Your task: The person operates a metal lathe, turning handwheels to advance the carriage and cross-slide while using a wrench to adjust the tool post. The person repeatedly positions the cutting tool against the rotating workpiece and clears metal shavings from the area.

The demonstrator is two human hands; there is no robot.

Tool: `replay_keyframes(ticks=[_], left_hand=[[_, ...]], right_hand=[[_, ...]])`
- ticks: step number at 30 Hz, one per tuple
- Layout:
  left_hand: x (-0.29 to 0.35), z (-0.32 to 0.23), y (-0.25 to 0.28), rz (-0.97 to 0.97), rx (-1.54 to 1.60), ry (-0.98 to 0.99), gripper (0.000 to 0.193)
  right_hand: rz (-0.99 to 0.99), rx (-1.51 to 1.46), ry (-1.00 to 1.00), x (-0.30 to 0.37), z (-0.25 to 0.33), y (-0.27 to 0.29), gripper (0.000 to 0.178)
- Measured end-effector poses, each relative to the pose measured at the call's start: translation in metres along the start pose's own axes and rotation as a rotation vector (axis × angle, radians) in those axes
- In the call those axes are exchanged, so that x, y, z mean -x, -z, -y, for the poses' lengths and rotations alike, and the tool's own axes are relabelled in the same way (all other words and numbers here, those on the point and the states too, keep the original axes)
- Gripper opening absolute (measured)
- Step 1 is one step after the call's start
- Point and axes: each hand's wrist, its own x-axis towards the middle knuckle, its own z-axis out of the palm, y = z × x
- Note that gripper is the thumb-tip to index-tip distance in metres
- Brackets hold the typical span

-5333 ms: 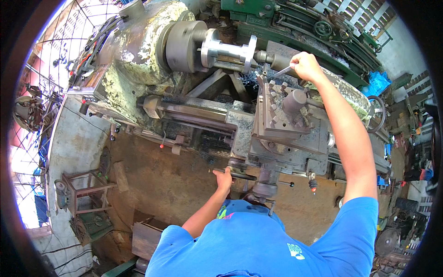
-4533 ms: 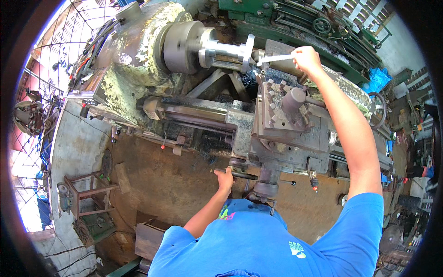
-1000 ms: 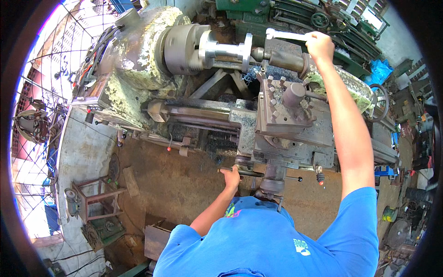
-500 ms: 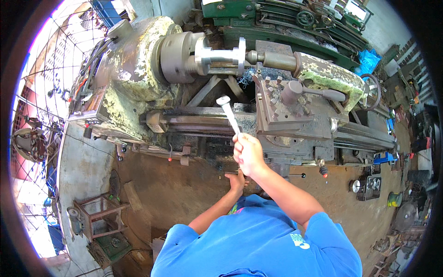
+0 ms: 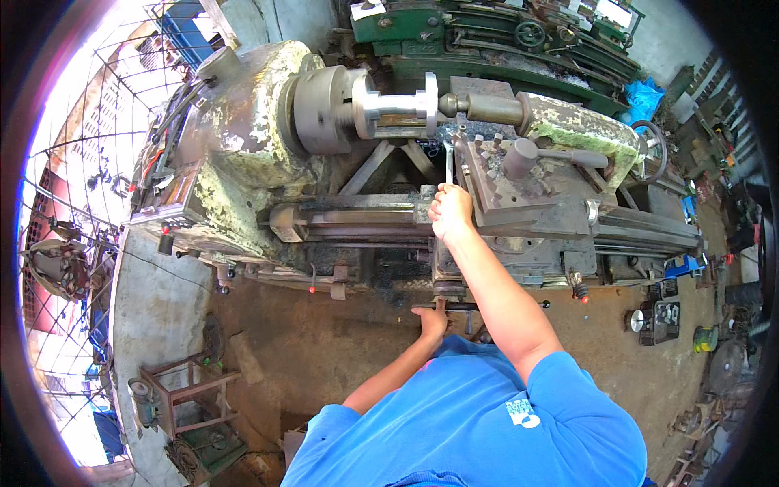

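My right hand (image 5: 451, 213) is closed round the lower end of a long, pale metal tool that looks like a spanner (image 5: 449, 166). It points away from me, its far end beside the left edge of the lathe's tool post (image 5: 511, 183). My left hand (image 5: 432, 321) is lower, at the front of the carriage, on the cross-slide handle (image 5: 464, 307); its thumb sticks out left and its fingers are partly hidden. Beyond the tool, a shiny flanged workpiece (image 5: 398, 104) is held between the grey chuck (image 5: 324, 112) and the tailstock centre (image 5: 451, 104).
The worn lathe headstock (image 5: 243, 130) stands left, the tailstock (image 5: 576, 126) right. Red-tipped levers (image 5: 312, 288) stick out along the front. A green lathe (image 5: 487, 49) stands behind. On the floor are a wooden stand (image 5: 191, 390) and a black crate (image 5: 665, 321).
My right hand has moved up and right, bringing the spanner-like tool from over the bed to the tool post. My left hand stays by the carriage front. The whole view has shifted slightly.
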Motion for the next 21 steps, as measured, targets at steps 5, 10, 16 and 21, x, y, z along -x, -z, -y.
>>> replay_keyframes(ticks=[5, 10, 16, 21], left_hand=[[-0.004, 0.003, -0.001, 0.07, -0.005, -0.067, 0.114], [0.004, 0.003, -0.003, 0.006, -0.041, -0.099, 0.114], [0.009, 0.002, -0.007, 0.031, -0.005, -0.052, 0.111], [-0.042, 0.035, 0.0, 0.06, -0.074, -0.187, 0.111]], right_hand=[[0.009, -0.115, 0.108, -0.009, -0.022, -0.017, 0.006], [-0.173, 0.045, 0.063, -0.058, -0.013, -0.027, 0.013], [-0.372, 0.364, -0.147, -0.057, -0.026, -0.016, 0.018], [-0.22, 0.304, -0.059, 0.007, -0.067, 0.018, 0.018]])
